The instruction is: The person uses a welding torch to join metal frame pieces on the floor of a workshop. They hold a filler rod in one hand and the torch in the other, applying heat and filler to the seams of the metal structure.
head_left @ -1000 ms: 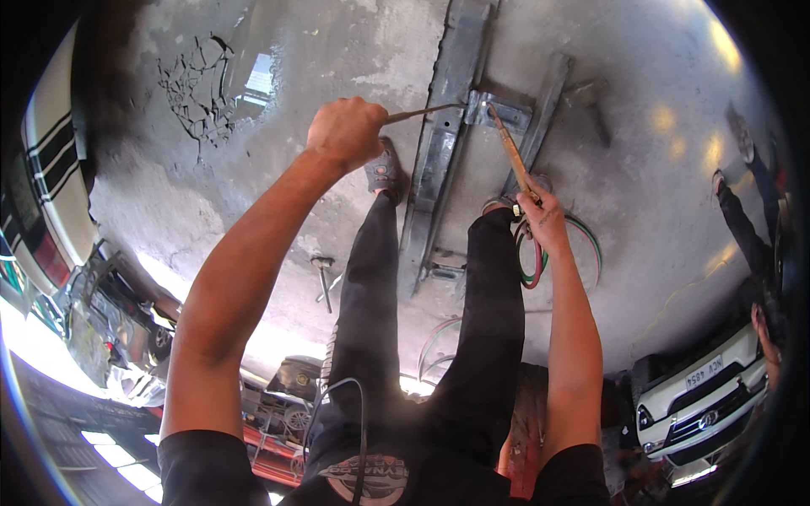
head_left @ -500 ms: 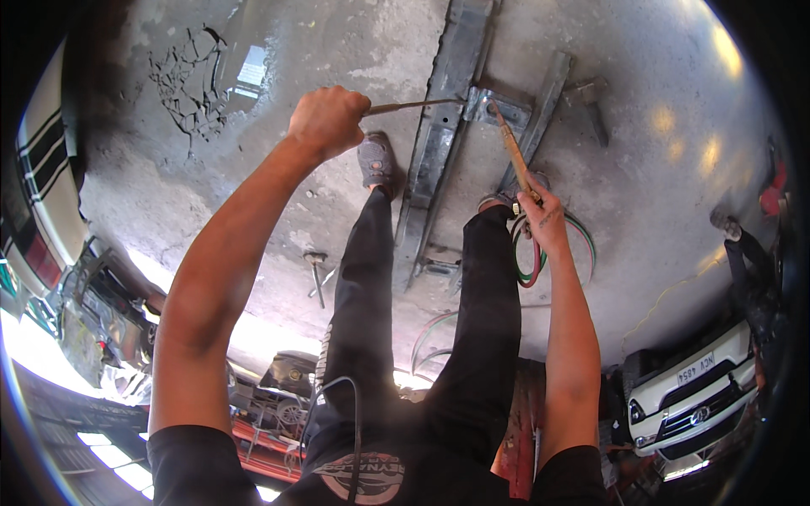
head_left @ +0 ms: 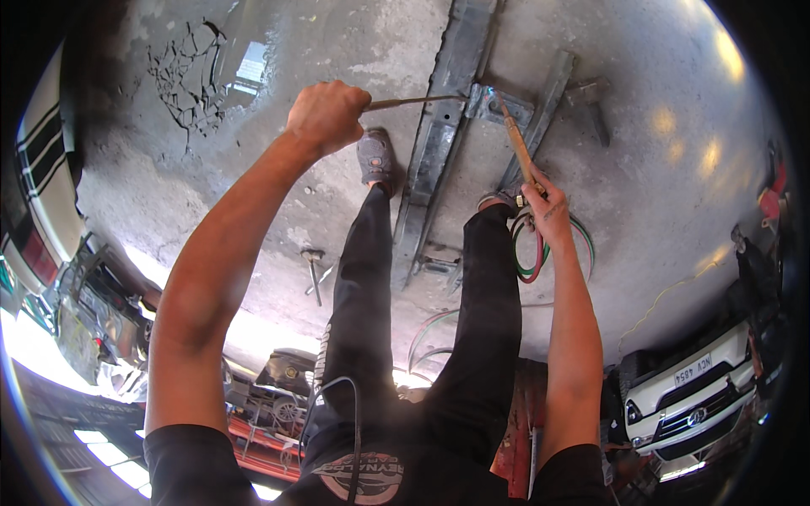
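Observation:
My left hand (head_left: 327,115) is closed around one end of a thin metal rod (head_left: 413,102). The rod's far end reaches the edge of a long grey steel beam (head_left: 440,135), beside a small bracket plate (head_left: 513,110). My right hand (head_left: 547,212) grips a brass-coloured gas torch (head_left: 516,139), its tip over that bracket. A small bluish-white glow shows at the tip. Red and green hoses (head_left: 542,260) loop below my right hand. The bracket bridges the beam and a shorter steel bar (head_left: 547,105) to its right.
A hammer (head_left: 596,110) lies right of the shorter bar, and another hammer-like tool (head_left: 314,277) left of my legs. My shoe (head_left: 376,156) stands left of the beam. Cracked concrete (head_left: 186,80) lies far left. A white vehicle (head_left: 693,390) stands at the right, near another person's dark-clothed leg (head_left: 758,274).
The torch tip has shifted slightly farther away along the bracket, and a bluish glow now shows there. My left hand and the rod have hardly moved. The other person's leg at the right has moved.

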A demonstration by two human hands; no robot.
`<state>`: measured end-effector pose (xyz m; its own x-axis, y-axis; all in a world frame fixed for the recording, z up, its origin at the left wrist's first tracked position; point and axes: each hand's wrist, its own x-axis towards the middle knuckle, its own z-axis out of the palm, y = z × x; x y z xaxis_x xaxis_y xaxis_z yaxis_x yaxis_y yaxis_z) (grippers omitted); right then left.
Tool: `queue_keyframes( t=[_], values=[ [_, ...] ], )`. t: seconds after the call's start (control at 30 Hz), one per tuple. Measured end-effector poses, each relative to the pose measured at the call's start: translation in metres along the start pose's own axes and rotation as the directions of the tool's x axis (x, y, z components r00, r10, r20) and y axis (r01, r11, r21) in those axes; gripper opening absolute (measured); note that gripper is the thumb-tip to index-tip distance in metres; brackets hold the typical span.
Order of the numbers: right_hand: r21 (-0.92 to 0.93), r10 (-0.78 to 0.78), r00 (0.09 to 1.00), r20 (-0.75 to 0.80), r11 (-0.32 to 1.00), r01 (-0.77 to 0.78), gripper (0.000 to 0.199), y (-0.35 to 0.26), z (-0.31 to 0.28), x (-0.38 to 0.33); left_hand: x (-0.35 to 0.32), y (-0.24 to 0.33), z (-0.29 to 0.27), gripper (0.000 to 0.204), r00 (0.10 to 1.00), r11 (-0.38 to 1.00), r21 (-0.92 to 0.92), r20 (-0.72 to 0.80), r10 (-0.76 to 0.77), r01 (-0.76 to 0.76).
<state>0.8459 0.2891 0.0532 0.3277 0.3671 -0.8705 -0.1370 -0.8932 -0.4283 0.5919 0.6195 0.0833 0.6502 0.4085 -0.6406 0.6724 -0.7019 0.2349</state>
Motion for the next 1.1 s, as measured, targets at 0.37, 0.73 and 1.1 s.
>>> queue_keyframes(
  t=[0.37, 0.73, 1.1],
  values=[
    [0.025, 0.000, 1.000, -0.002, 1.000, 0.000, 0.053, 0.001, -0.001, 0.002, 0.002, -0.001, -0.005, 0.024, 0.994, 0.998, 0.031, 0.098, -0.049, 0.046],
    [0.013, 0.013, 1.000, -0.002, 1.000, -0.013, 0.053, 0.000, -0.001, 0.000, 0.003, -0.008, -0.001, 0.025, 0.995, 0.998, 0.033, 0.087, -0.047, 0.044],
    [0.018, 0.008, 1.000, 0.006, 1.000, -0.008, 0.054, 0.005, -0.001, -0.002, 0.004, -0.012, 0.001, 0.024, 0.996, 0.998, 0.031, 0.074, -0.052, 0.050]
  ],
)
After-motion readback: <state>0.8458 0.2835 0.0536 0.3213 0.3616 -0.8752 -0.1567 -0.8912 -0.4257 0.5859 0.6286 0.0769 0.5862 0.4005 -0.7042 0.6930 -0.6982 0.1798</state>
